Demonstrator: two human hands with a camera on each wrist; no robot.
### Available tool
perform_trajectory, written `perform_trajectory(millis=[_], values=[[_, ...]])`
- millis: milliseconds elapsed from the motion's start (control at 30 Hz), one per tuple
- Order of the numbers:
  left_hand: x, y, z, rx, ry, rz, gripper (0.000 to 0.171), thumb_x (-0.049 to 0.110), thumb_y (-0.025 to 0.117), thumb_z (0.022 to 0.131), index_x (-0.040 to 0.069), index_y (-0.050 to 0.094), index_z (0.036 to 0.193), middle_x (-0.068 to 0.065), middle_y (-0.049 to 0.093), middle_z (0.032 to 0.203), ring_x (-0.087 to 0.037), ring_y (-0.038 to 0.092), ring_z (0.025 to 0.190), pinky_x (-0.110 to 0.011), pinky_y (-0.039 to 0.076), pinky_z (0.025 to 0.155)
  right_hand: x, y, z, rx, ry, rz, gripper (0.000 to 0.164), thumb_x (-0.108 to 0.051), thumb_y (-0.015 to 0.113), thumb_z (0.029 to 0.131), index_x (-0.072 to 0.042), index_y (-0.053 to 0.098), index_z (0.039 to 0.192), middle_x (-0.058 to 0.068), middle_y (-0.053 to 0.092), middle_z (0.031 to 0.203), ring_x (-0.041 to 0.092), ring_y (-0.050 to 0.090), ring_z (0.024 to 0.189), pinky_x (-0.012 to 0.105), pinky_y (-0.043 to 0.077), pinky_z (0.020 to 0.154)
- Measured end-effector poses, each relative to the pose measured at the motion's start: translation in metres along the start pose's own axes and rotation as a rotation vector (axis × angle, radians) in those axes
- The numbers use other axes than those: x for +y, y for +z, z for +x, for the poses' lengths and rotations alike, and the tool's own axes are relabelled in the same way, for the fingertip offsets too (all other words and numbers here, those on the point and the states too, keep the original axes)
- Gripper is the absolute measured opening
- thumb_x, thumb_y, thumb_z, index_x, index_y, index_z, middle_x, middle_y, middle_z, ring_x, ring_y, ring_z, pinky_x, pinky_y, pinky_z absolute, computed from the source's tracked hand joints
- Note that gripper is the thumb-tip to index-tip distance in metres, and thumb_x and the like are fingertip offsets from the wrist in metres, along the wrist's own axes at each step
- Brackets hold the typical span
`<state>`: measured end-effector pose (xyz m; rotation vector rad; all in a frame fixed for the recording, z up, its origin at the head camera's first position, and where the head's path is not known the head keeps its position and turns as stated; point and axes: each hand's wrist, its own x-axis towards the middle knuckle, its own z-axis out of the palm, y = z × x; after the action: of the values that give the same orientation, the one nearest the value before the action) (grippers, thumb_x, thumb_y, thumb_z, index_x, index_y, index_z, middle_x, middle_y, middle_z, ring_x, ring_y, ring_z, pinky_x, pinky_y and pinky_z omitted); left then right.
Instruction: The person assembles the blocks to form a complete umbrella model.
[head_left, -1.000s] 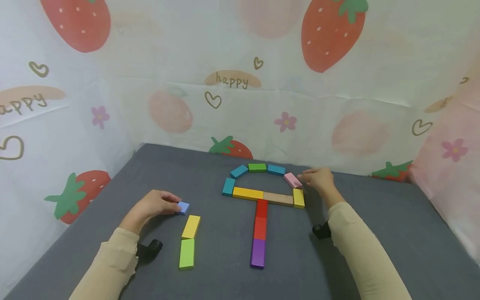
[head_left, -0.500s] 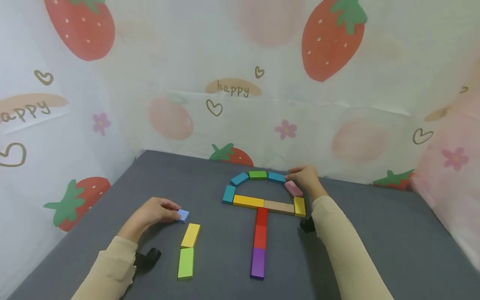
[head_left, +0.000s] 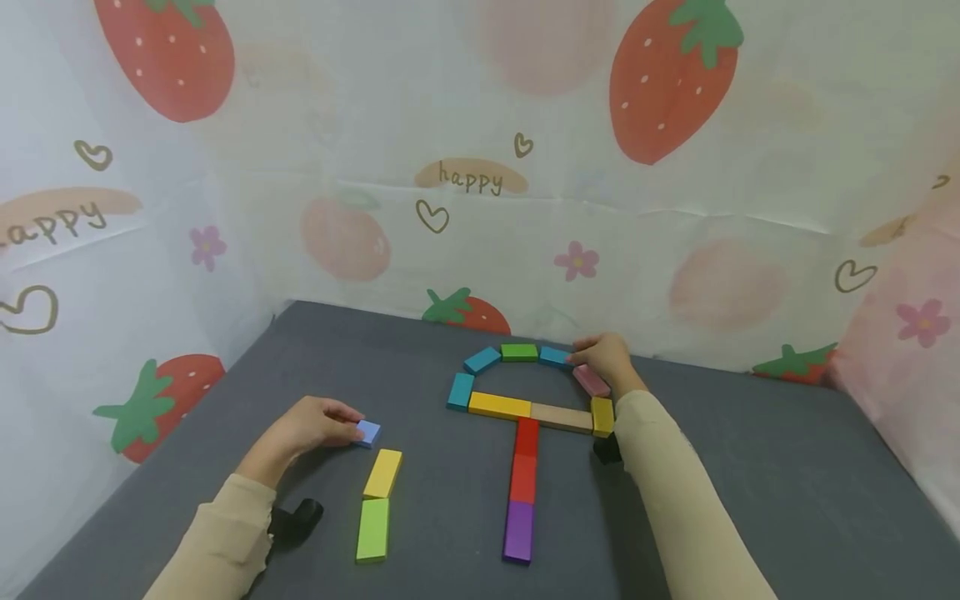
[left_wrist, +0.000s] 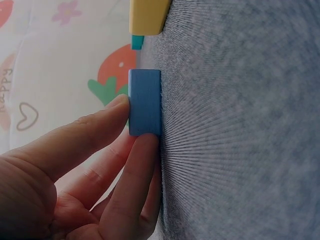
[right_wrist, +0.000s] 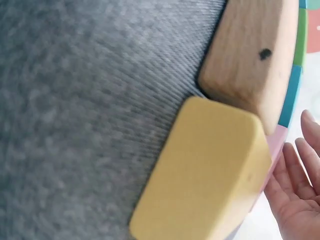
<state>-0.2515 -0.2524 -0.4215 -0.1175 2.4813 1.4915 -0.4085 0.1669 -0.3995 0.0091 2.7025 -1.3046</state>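
In the head view my left hand [head_left: 315, 427] holds a small light-blue block [head_left: 367, 432] at its left end. The left wrist view shows the thumb on one face of this blue block [left_wrist: 145, 102] and fingertips at its end, as it lies on the cloth. Just below it lie a yellow block [head_left: 383, 473] and a lime-green block [head_left: 372, 532], end to end. My right hand [head_left: 609, 365] is over the far right of an arch of blocks, beside a pink block [head_left: 591, 381] and a blue block [head_left: 555, 357]. Its fingers look extended in the right wrist view; contact is unclear.
The arch continues through a green block [head_left: 519, 352] to a short yellow block [head_left: 602, 417]. A long yellow block [head_left: 499, 406] and a wooden block [head_left: 561, 417] close its base. Red blocks [head_left: 524, 477] and a purple block [head_left: 518, 533] form a stem. A patterned curtain [head_left: 480, 242] borders the grey tabletop.
My right hand has moved left, from the pink block's right side towards the end of the blue block. My left hand stays at the light-blue block. The head view has tilted slightly.
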Motion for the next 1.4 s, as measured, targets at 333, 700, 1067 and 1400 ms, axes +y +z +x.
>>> perform_trajectory(millis=[333,700,1067,1400], values=[[0.001,0.002,-0.001,0.006,-0.004,0.004,0.04,0.01,0.079,0.084,-0.009,0.066,0.118,-0.018,0.07,0.114,-0.011,0.067,0.088,-0.032,0.059,0.083,0.001,0.004,-0.001,0.009,0.009,-0.027,0.035,-0.007,0.068,0.093,0.005,0.064,0.126,0.025,0.057,0.137,0.038,0.057,0.122,0.046,0.049,0.105],[0.0,-0.001,0.001,-0.026,0.005,-0.005,0.043,0.017,0.082,0.082,-0.006,0.068,0.116,-0.015,0.071,0.112,-0.01,0.067,0.087,-0.029,0.059,0.082,0.0,0.005,-0.006,0.034,0.009,-0.038,0.033,-0.007,0.068,0.093,0.004,0.065,0.124,0.025,0.057,0.137,0.037,0.059,0.119,0.046,0.05,0.103],[0.001,0.003,0.001,0.0,-0.013,0.02,0.041,0.012,0.079,0.084,-0.007,0.067,0.119,-0.018,0.07,0.115,-0.011,0.066,0.088,-0.033,0.059,0.083,0.001,0.006,-0.009,0.046,0.024,-0.035,0.033,-0.008,0.067,0.093,0.004,0.065,0.125,0.025,0.06,0.133,0.038,0.059,0.12,0.047,0.048,0.104],[0.0,0.0,0.001,0.008,-0.027,0.001,0.043,0.013,0.079,0.084,-0.007,0.066,0.12,-0.019,0.069,0.117,-0.01,0.067,0.088,-0.031,0.059,0.084,-0.005,-0.005,-0.02,0.067,0.016,0.091,0.045,-0.025,0.063,0.098,-0.003,0.059,0.136,0.02,0.048,0.149,0.037,0.04,0.142,0.051,0.037,0.116]])
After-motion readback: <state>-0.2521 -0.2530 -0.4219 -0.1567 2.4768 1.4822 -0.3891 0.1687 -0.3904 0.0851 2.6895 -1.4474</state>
